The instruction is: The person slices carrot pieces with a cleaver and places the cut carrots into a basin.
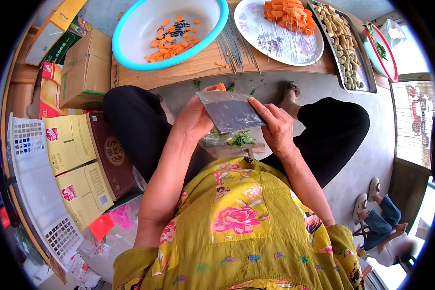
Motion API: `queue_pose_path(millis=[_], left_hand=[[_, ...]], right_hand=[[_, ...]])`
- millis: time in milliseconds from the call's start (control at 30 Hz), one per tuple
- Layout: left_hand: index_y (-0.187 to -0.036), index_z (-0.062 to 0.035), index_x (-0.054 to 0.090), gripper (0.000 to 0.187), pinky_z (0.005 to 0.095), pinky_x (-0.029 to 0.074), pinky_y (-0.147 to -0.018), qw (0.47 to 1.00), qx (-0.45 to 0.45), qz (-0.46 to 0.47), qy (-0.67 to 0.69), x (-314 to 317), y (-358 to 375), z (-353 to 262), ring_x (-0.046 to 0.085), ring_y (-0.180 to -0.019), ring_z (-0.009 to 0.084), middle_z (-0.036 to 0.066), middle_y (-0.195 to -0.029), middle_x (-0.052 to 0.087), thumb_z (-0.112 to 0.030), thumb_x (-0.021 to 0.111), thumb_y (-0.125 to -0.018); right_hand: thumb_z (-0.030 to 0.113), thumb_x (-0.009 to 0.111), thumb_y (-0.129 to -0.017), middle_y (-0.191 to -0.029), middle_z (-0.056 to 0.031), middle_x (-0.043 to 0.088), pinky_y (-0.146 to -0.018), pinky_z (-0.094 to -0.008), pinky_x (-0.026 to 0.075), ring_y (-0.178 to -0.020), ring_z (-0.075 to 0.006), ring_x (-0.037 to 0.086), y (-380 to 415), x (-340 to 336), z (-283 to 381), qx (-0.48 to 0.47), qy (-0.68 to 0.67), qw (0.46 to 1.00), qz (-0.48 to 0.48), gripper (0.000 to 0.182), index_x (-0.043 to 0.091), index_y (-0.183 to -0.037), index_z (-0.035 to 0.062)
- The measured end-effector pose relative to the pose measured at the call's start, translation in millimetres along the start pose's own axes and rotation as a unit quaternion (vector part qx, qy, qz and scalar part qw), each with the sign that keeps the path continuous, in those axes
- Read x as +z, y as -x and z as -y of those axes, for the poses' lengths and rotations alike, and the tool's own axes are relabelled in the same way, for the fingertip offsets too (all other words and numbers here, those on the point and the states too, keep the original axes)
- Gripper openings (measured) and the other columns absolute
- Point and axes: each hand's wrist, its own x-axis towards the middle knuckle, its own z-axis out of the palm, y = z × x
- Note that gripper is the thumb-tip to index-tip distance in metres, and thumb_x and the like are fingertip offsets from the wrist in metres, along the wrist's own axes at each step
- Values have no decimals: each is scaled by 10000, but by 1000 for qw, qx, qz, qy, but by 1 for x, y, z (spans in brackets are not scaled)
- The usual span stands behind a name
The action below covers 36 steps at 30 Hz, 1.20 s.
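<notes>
My right hand [279, 126] is closed at the right end of a cleaver [234, 112], its index finger lying along the broad, wet dark-grey blade. The handle is hidden in the hand. A paler strip runs along the blade's upper edge. My left hand [194, 118] is closed behind the blade's left end. An orange piece of carrot [220, 87] sticks out above its fingers; the blade hides the rest. Below the hands, green leafy scraps [240, 139] lie with clear plastic between the legs.
On the wooden table [179, 77] ahead stand a blue-rimmed basin [121, 54] with carrot slices, thin metal skewers [233, 46], a plate [249, 24] of skewered carrots and a metal tray [370, 72] of skewered food. Cardboard boxes [89, 67] stand left. Another person's legs [379, 224] show at right.
</notes>
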Motion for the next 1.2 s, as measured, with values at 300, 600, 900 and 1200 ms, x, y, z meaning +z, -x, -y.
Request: queue_pose_path(millis=[300, 600, 900, 1200], left_hand=[[-1054, 2, 631, 257, 318, 515, -890, 997, -18, 61, -33, -4, 1, -9, 647, -982, 210, 112, -1018, 672, -125, 680, -837], [-1038, -4, 610, 209, 267, 523, -724, 994, -2, 62, -94, -1, 6, -18, 650, -854, 161, 87, -957, 670, -124, 652, -872], [-1020, -22, 597, 141, 309, 546, -756, 987, 48, 26, -148, 1, 11, -17, 650, -788, 162, 74, -921, 665, -98, 605, -901], [-1036, -47, 581, 151, 315, 547, -755, 986, 67, 0, -153, 3, 14, -23, 647, -839, 177, 70, -937, 654, -128, 601, -910]], right_hand=[[-40, 619, -674, -801, -70, 587, -644, -363, 493, -674, -262, 578, -1, -2, -2, -3, -13, 1000, -4, 615, 598, -1251, 171], [-64, 599, -686, -802, -103, 582, -658, -394, 497, -703, -302, 594, 6, 3, -14, 61, -37, 997, 40, 612, 586, -1250, 174], [-57, 554, -797, -856, -105, 649, -647, -337, 493, -705, -252, 624, 13, 14, -17, 146, -208, 967, 5, 496, 570, -1254, 136], [51, 550, -897, -701, 3, 592, -553, -238, 406, -584, -62, 459, 14, 14, -17, 310, -312, 897, 41, 169, 609, -1054, 35]])
